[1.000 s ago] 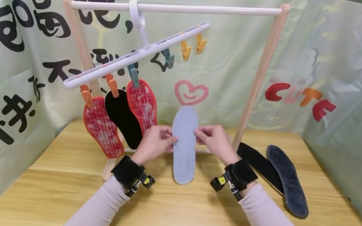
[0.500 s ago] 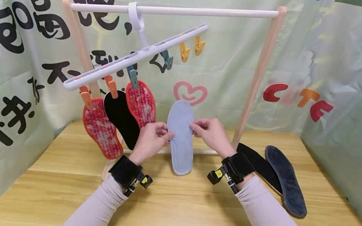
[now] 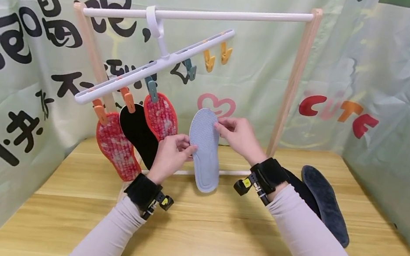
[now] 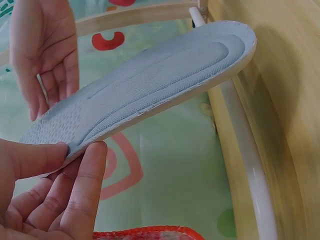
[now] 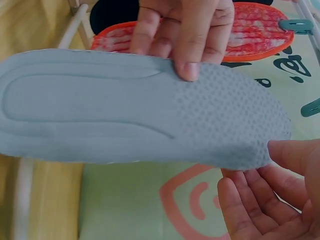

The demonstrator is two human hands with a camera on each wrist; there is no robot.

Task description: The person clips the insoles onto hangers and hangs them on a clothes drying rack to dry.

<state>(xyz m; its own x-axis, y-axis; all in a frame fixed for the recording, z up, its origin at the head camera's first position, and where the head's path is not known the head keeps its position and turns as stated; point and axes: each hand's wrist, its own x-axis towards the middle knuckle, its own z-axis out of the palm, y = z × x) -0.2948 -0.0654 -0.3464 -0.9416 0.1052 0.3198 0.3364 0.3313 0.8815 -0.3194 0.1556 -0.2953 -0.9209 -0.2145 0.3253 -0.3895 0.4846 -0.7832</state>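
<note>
Grey insole (image 3: 203, 150) upright between left hand (image 3: 170, 154) and right hand (image 3: 239, 138).

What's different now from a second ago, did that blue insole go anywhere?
Both hands, the left hand and the right hand, have lifted the insole up and slightly left, towards the hanger. The right hand has slid up near its toe end. Both keep pinching it. The hung insoles and the dark insole on the table stayed put.
</note>
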